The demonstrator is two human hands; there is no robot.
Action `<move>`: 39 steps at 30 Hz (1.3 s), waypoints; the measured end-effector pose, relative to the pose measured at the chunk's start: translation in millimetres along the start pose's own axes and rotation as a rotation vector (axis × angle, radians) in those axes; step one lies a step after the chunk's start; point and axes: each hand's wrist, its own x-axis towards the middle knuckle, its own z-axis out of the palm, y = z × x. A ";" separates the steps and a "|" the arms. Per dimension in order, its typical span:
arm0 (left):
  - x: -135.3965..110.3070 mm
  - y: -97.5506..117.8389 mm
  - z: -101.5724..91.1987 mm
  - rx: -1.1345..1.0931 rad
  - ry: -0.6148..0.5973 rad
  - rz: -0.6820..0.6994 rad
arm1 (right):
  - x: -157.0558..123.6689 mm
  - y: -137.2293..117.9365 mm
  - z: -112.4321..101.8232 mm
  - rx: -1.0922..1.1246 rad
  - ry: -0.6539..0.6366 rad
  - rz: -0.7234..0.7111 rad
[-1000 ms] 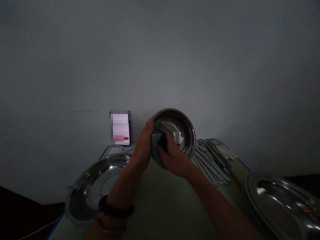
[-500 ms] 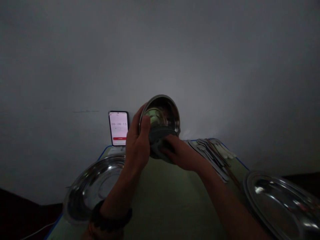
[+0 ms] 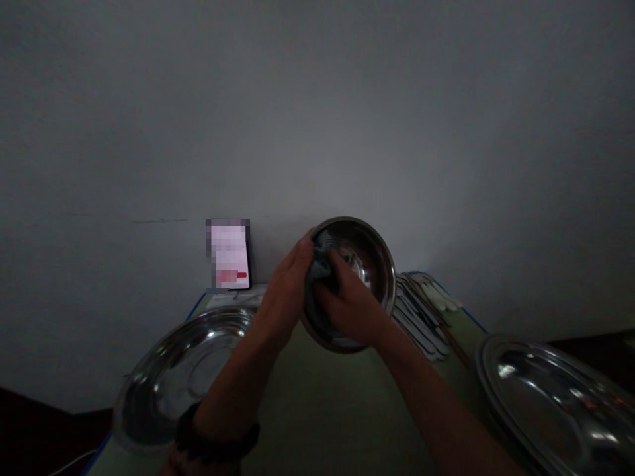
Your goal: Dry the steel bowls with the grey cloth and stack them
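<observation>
A shiny metal bowl (image 3: 380, 264) is held up over the table, its open side tilted toward me. My left hand (image 3: 288, 287) grips the bowl's left rim, the thumb at the edge and the other fingers mostly hidden behind it. Inside the bowl, my right hand (image 3: 350, 301) is closed on a dark grey-green cloth (image 3: 322, 264) and presses it against the left part of the inner wall. Part of the cloth is hidden by the right hand's fingers.
A large metal basin (image 3: 149, 396) stands on the green table (image 3: 317, 410) at left. Behind it a lit phone (image 3: 231, 254) leans against the wall. Several pieces of cutlery (image 3: 421, 324) lie at right, beside oval metal trays (image 3: 540, 410) at the right edge.
The bowl has moved right and down and now faces me more squarely. My right hand has shifted the cloth from the bowl's lower rim to its left inner side.
</observation>
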 end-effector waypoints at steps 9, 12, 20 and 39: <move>14.6 -6.0 -32.1 0.064 0.217 0.129 | -5.2 -1.7 0.1 -0.525 -0.439 0.100; 12.4 -0.4 -29.7 0.079 0.168 0.106 | -3.6 2.9 0.6 -0.892 -0.272 0.216; -2.9 5.0 -4.2 0.108 -0.229 -0.032 | 2.8 28.9 -7.4 -0.533 0.353 0.187; 11.0 -4.0 -25.7 0.156 0.118 0.108 | -13.2 16.8 -12.4 -0.642 -0.478 0.087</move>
